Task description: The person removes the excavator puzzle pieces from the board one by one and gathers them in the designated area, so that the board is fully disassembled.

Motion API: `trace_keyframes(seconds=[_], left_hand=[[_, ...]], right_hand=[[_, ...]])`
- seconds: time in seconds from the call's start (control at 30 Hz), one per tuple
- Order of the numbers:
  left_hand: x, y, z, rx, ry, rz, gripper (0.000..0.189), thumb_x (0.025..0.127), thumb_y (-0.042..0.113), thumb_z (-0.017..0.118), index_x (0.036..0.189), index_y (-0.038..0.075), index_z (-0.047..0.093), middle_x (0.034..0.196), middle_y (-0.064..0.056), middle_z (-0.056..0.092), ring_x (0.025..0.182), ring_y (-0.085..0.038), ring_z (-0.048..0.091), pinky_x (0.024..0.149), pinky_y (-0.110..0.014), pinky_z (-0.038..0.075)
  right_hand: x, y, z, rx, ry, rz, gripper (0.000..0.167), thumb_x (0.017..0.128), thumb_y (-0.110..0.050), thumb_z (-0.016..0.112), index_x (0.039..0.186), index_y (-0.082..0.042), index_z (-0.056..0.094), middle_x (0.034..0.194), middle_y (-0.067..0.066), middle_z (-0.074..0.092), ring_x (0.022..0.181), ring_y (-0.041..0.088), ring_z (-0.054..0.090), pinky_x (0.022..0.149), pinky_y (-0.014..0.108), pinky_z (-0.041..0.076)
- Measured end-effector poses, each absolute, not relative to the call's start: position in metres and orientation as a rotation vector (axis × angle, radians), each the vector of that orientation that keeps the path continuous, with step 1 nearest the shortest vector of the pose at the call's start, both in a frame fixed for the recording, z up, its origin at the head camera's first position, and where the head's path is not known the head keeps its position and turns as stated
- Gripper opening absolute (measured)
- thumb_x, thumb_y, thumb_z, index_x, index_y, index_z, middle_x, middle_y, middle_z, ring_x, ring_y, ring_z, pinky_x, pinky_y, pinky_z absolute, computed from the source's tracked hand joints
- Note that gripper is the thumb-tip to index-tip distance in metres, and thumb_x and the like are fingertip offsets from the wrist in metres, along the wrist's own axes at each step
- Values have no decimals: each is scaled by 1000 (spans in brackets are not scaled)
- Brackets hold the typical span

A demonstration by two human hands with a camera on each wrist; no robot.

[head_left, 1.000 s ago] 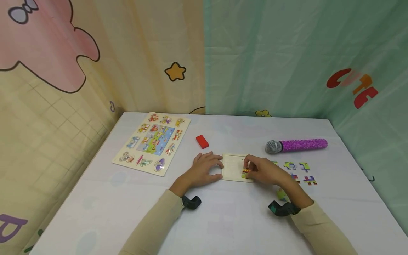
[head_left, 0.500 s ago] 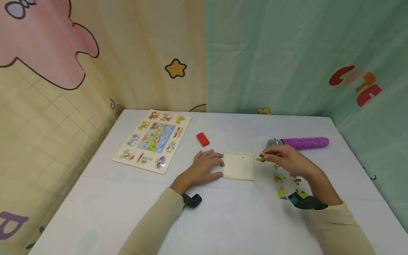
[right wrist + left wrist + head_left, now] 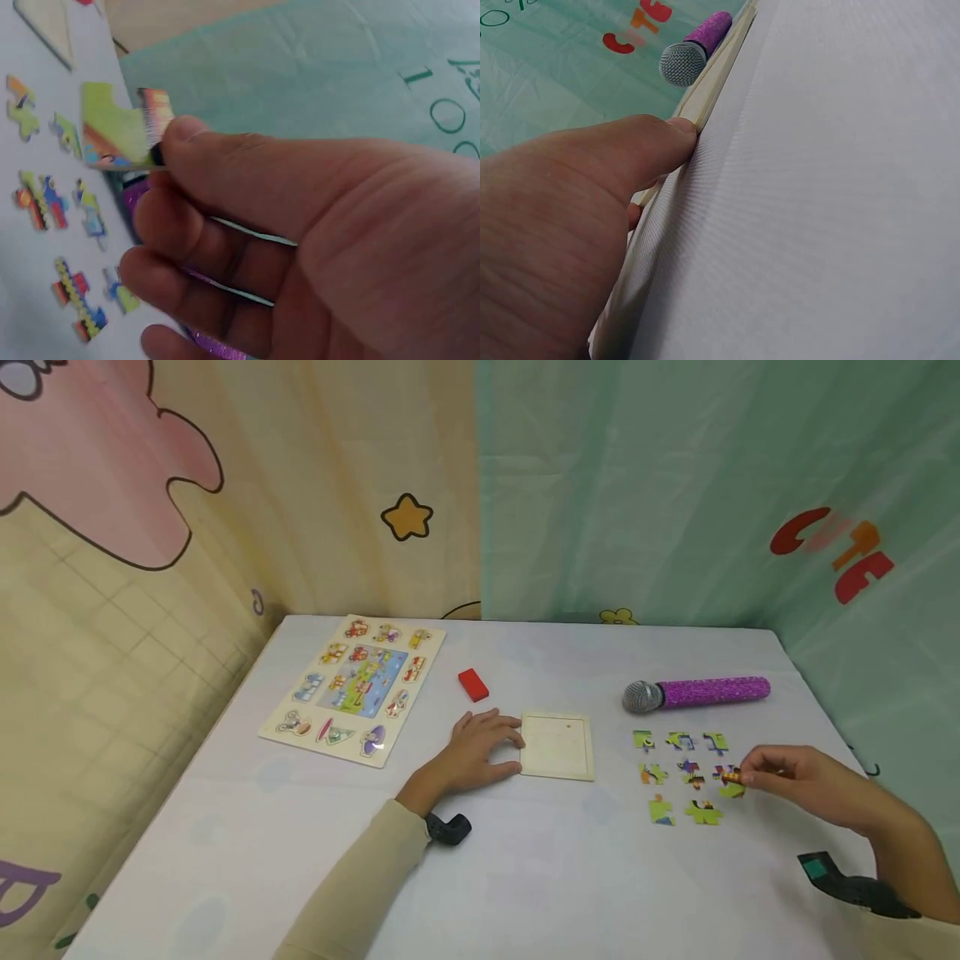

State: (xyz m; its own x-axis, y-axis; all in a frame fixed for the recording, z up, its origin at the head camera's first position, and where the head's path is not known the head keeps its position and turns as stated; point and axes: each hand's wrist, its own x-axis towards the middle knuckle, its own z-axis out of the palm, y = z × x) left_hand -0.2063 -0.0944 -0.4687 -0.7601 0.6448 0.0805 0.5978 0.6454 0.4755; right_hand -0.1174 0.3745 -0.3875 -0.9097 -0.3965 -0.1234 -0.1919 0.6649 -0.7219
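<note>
My left hand point(image 3: 476, 752) lies beside the small square wooden puzzle tray point(image 3: 555, 747), thumb and fingertips touching its left edge. The left wrist view shows the thumb point(image 3: 656, 146) against the tray's side. Between thumb and forefinger my right hand point(image 3: 821, 789) pinches a jigsaw piece point(image 3: 109, 124), green with a red and yellow part. That hand is at the right end of several loose jigsaw pieces point(image 3: 661, 811), which lie in rough rows right of the tray. Its other fingers are loosely bent, and the held piece overlaps a loose one in the head view.
Behind the loose pieces lies a purple glittery microphone point(image 3: 716, 691). A red block point(image 3: 473, 685) rests behind the left hand. At the table's left is a large picture puzzle board point(image 3: 367, 706) with vehicles and toys. Curtains point(image 3: 630, 493) hang along the back edge.
My right hand has lifted the jigsaw piece out of the tray and carried it right, over to the far side of the loose pieces. My left hand has stayed at the tray's edge.
</note>
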Motion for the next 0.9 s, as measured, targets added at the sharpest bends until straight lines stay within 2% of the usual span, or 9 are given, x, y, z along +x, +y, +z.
trace_keyframes(seconds=[0.17, 0.37, 0.67, 0.9], left_hand=[[-205, -95, -467, 1035, 2759, 751, 30, 94, 39, 70, 121, 26, 66, 152, 5, 47, 149, -29, 26, 117, -59, 8], [-205, -96, -468, 1042, 2756, 755, 30, 95, 39, 70, 121, 26, 65, 152, 5, 47, 149, -29, 26, 117, -59, 8], [-205, -95, -466, 1027, 2754, 746, 30, 94, 39, 69, 122, 27, 65, 153, 5, 47, 150, -27, 24, 118, -57, 7], [-205, -94, -468, 1029, 2753, 752, 30, 94, 40, 70, 121, 28, 64, 152, 6, 47, 150, -26, 24, 118, -57, 7]], right_hand=[[-106, 395, -413, -404, 2453, -1062, 10, 104, -11, 57, 103, -3, 64, 93, 4, 63, 82, 12, 52, 68, 24, 45], [-98, 394, -433, -357, 2589, -1012, 7, 104, -10, 57, 101, -6, 61, 90, 1, 57, 82, 9, 49, 67, 22, 40], [-96, 382, -441, -291, 2749, -924, 6, 102, -6, 58, 97, -6, 61, 87, 0, 56, 77, 8, 47, 65, 24, 40], [-95, 382, -445, -167, 2800, -890, 6, 101, -10, 62, 99, -6, 65, 85, 1, 58, 74, 9, 46, 63, 26, 41]])
